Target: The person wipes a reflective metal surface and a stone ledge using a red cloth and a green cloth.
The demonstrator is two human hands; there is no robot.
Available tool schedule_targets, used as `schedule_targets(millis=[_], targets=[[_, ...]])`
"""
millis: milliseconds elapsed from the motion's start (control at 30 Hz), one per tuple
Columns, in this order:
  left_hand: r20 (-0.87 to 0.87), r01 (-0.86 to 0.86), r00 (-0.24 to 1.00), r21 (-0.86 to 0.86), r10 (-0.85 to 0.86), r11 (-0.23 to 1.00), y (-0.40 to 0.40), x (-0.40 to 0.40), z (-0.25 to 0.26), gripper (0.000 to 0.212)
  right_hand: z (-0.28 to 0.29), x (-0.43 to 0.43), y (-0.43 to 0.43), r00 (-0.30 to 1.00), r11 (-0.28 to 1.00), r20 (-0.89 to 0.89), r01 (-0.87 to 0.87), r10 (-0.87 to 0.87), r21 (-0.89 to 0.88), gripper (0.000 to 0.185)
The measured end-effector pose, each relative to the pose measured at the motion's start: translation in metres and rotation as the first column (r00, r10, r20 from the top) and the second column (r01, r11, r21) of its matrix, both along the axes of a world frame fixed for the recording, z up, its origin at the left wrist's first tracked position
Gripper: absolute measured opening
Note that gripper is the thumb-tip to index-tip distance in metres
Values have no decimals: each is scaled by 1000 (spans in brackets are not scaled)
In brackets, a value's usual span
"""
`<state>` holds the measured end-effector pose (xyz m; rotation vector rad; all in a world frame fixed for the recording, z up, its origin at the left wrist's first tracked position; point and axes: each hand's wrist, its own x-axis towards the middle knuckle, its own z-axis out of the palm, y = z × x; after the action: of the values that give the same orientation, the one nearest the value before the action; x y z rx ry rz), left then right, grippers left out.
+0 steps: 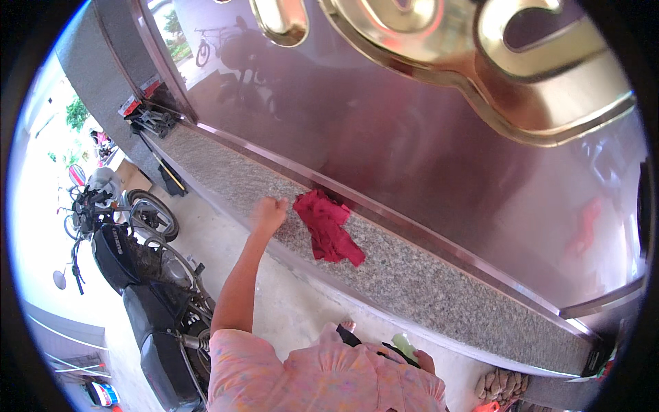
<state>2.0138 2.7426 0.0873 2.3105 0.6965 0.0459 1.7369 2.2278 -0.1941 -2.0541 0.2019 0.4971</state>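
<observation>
My left hand [270,213], partly blurred, is raised with its fingers curled in, in front of the speckled granite step [412,283]; I see nothing in it. Just to its right a crumpled dark red cloth [329,226] lies on the step, against the base of a glossy maroon panel [360,129]. Low in the view, beside my pink patterned top, my right hand [425,360] is mostly hidden. It holds a pale green cloth [404,346]. Black straps or strips lie across the front of the top.
A black Suzuki motorcycle [139,298] stands at left on the concrete floor. Behind it are a cardboard box [131,175] and a yellow-and-black pole [170,172]. Large gold raised shapes [556,103] jut from the panel. A pile of stones [502,386] lies at lower right, beside the step's end.
</observation>
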Motion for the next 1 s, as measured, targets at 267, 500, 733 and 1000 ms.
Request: schedule_targets(millis=[267,500,733,1000], targets=[[404,400,631,562,-662,724,-63,-1,-32,59,1,-12,-13,990,993,-101,104,-97,63,33],[66,392,860,547,-505,740,-192,-44,-49,77,34,0,-2,824,905,-425,424,-376,22,28],[236,806,371,399,-898,438,-361,-96,-33,71,-2,-15,-20,887,956,-384,292,-257,35,34],[169,854,399,289,-901,433,-315,-82,-17,49,50,-24,-25,994,999,103,34,-38,39,31]])
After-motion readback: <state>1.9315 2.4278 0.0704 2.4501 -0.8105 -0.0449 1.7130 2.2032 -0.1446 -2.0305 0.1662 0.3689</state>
